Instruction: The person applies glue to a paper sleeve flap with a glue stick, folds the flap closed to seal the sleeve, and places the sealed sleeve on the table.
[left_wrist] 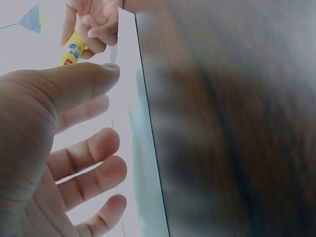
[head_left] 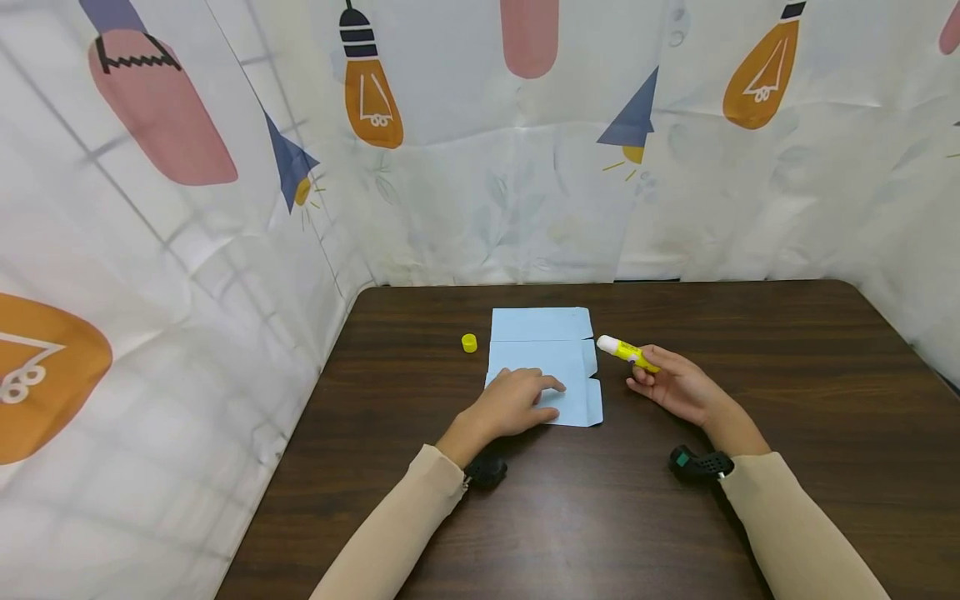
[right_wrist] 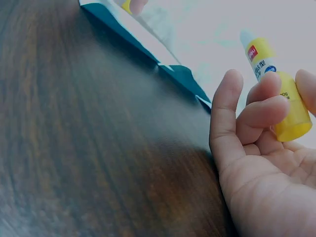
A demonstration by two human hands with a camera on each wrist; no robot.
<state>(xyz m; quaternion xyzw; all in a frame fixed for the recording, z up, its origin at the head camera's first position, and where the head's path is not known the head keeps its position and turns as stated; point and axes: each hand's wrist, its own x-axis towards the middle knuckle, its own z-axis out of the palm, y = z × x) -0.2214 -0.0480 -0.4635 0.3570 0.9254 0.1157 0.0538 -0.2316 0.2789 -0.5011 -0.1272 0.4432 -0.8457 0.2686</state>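
Observation:
A light blue paper sheet (head_left: 542, 327) with fold lines and cut tabs along its right side lies on the dark table. My left hand (head_left: 514, 402) rests over its lower part, fingers loosely spread and bent; the left wrist view shows the fingertips (left_wrist: 104, 143) apart with nothing between them. Just right of the sheet, my right hand (head_left: 681, 385) holds a yellow glue stick (head_left: 628, 352) between thumb and fingers. The glue stick (right_wrist: 260, 57) is uncapped, its white end tilted up and pointing left toward the tabs. Its yellow cap (head_left: 469, 342) stands left of the sheet.
The dark wood-grain table (head_left: 810, 350) extends around the sheet, its back edge against a patterned cloth (head_left: 465, 208). More cloth hangs at the left side. Each wrist wears a black band (head_left: 697, 463).

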